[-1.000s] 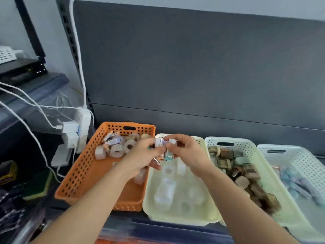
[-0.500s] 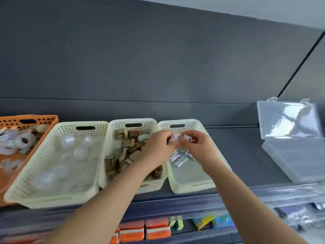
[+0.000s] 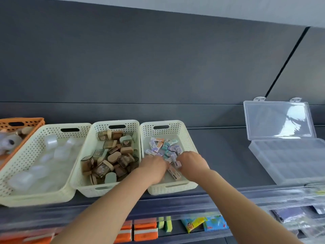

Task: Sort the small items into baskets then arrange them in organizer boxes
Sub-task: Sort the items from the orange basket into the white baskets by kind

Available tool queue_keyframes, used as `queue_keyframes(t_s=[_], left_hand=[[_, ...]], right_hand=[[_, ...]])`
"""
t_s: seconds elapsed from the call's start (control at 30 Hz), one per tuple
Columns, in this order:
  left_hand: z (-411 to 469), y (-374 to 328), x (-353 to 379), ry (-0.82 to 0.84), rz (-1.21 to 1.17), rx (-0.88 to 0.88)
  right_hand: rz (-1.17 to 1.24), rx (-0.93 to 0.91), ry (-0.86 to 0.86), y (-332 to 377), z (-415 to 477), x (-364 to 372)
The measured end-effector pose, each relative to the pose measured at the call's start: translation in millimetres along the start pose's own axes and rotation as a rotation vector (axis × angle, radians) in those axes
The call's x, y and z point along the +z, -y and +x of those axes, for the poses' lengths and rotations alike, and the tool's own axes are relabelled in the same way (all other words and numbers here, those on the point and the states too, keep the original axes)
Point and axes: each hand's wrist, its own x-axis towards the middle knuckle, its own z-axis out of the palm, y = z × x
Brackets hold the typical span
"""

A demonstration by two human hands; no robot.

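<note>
Both my hands reach down into the rightmost cream basket (image 3: 186, 138), which holds several small pastel boxes (image 3: 164, 147). My left hand (image 3: 154, 164) is knuckles up over the basket's near left part, and its fingers are hidden underneath. My right hand (image 3: 190, 161) is beside it, fingertips closed on a small lilac box (image 3: 177, 163) just above the pile. Further left stand a cream basket of brown tins (image 3: 116, 123), a cream basket of clear plastic cases (image 3: 44, 131) and an orange basket (image 3: 22, 120). A clear organizer box (image 3: 290, 155) lies open at the right.
All baskets sit in a row on a dark shelf (image 3: 225, 155) against a dark back panel. The organizer's lid (image 3: 277, 118) leans on that panel. A lower shelf holds orange packs (image 3: 145, 229) and coloured packets (image 3: 204, 224).
My view swung right from the orange basket to the rightmost cream one. Both hands carried small boxes across and have dropped down into that basket.
</note>
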Motion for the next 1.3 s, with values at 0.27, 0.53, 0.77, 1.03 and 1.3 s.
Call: queue_keyframes(t_s=[0.27,0.53,0.77,1.03,1.3], left_hand=[[-25,23,-15,-0.285,-0.127,0.006],[-96,107,-30,-0.478,-0.146,-0.276],[-182,220,-11,-0.393,-0.057,-0.569],[-255,351,29,-0.294,-0.095,-0.713],[-263,416,76,-0.07,-0.357,-0.554]], right_hand=[[0.092,-0.041,-0.052,22,14,-2],[0.12,-0.213,-0.222,111,35,-26],[0.22,-0.43,-0.239,240,61,-34],[0.223,-0.563,-0.19,402,98,-22],[0.021,-0.561,-0.11,498,144,10]])
